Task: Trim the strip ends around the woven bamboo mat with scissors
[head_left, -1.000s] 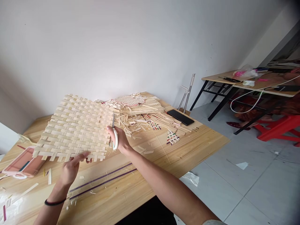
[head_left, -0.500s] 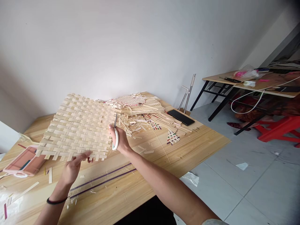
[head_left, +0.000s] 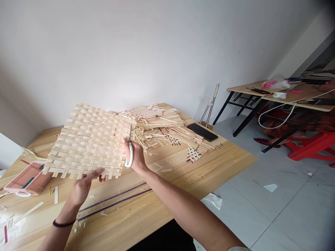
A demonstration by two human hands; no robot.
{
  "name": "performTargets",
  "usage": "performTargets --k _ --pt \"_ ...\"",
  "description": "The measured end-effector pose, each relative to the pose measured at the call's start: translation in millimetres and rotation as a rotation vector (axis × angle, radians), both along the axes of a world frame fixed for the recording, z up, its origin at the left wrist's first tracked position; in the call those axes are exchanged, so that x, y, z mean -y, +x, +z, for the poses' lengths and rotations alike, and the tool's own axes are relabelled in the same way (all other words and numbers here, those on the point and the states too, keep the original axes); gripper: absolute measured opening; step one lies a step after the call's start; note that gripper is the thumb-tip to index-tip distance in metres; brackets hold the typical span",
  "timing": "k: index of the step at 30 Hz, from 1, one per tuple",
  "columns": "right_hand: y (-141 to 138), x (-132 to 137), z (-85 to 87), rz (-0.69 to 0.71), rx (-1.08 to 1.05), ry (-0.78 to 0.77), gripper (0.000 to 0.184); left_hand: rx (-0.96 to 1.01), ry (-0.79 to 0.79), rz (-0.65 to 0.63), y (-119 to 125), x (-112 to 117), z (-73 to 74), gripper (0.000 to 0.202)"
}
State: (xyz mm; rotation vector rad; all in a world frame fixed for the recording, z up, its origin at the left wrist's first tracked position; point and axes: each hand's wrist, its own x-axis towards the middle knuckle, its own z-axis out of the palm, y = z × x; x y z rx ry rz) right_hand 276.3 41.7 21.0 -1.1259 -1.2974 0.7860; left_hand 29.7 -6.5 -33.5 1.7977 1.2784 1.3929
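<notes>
A pale woven mat [head_left: 90,141] of flat strips, with short strip ends sticking out along its edges, is held tilted above the table. My left hand [head_left: 85,186] grips its lower edge, thumb on top and fingers mostly hidden beneath. In my right hand [head_left: 136,157] is a pair of white-handled scissors [head_left: 129,158], blades pointing up along the mat's right edge. Whether the blades touch a strip, I cannot make out. The right fingertips lie close to that edge.
Loose strips and offcuts [head_left: 146,134] pile up behind the mat. A black phone [head_left: 202,131] and small coloured woven pieces [head_left: 193,154] lie to the right. A pink basket [head_left: 28,177] stands left on the wooden table [head_left: 222,164]. Two purple strips [head_left: 115,202] lie in front.
Hardly anything differs. The mat and both hands keep nearly the same place, and the scissors stay along the right edge with a very slight shift.
</notes>
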Motion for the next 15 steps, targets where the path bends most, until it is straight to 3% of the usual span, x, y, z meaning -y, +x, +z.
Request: performTargets --k 9,15 --pt "1.4 -3.1 -1.3 0.021 -0.056 0.009 0.056 0.020 -0.049 -0.090 11.9 1.9 10.6 0.036" --pt "-1.6 -2.8 -5.5 0.127 -0.185 -0.098 0.055 0.053 -0.126 -0.108 14.1 0.4 19.3 0.043"
